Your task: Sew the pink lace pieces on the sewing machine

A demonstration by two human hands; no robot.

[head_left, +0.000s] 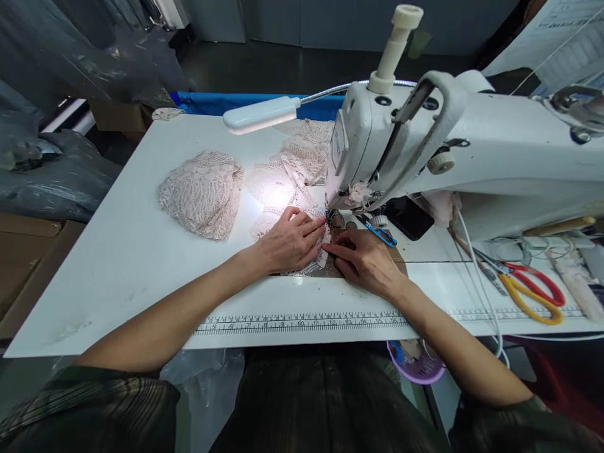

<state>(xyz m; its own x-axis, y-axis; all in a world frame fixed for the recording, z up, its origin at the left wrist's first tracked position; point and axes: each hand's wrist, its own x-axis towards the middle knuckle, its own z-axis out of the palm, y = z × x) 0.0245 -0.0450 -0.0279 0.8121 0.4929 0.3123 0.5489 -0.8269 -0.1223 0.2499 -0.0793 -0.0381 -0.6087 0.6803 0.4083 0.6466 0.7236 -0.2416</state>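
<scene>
Beneath flat left hand (293, 242), pale lace (278, 192); right hand (370, 259) half-curled at lace edge, grip unclear.

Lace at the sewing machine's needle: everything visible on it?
The lace is pale pink openwork fabric, soft and thin-looking, ruffled toward the back, washed out by glare below the lamp. It lies on the white table, left of the machine head, its right side reaching the needle area. The left hand rests on it; the right hand is at its right edge.
</scene>
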